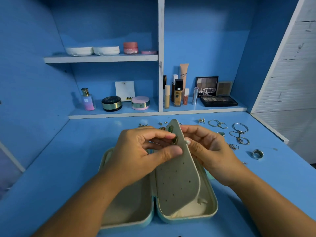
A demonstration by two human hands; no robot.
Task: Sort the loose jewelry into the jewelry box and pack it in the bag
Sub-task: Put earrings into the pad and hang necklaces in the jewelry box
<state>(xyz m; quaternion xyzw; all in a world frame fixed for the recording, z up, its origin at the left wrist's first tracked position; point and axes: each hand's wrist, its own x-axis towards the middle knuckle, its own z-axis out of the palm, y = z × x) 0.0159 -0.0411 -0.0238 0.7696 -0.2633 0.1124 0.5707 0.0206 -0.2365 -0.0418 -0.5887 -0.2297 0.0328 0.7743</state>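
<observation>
**Box** (130, 211): lies open at the middle of the tabletop's (51, 168) near edge, pale lining showing.

**Flap** (177, 182): perforated earring panel, raised almost upright from the box's spine, between the hands.

**Left hand** (145, 151): fingers curled, pinching a green earring (174, 139) against the flap's front, near its top.

**Second earring** (170, 128): green, seated in the flap just above the first.

**Right hand** (210, 151): curled round the flap's right edge, fingers behind it. I cannot tell if it also holds an earring back.

**Loose jewelry:** studs (201, 120), hoops (217, 124), bangles (240, 128) and chains (239, 137) lie toward the far right corner. A ring (257, 154) lies near the right edge.

**Bag:** not in view.

**Risks, as I judge them:**
- The post could miss its hole, since the back of the flap is worked blind.
- A small backing could slip from the fingers into the box or onto the tabletop.
- The flap could bend if pressed without support.
- The chains lie close enough to tangle when lifted.
</observation>
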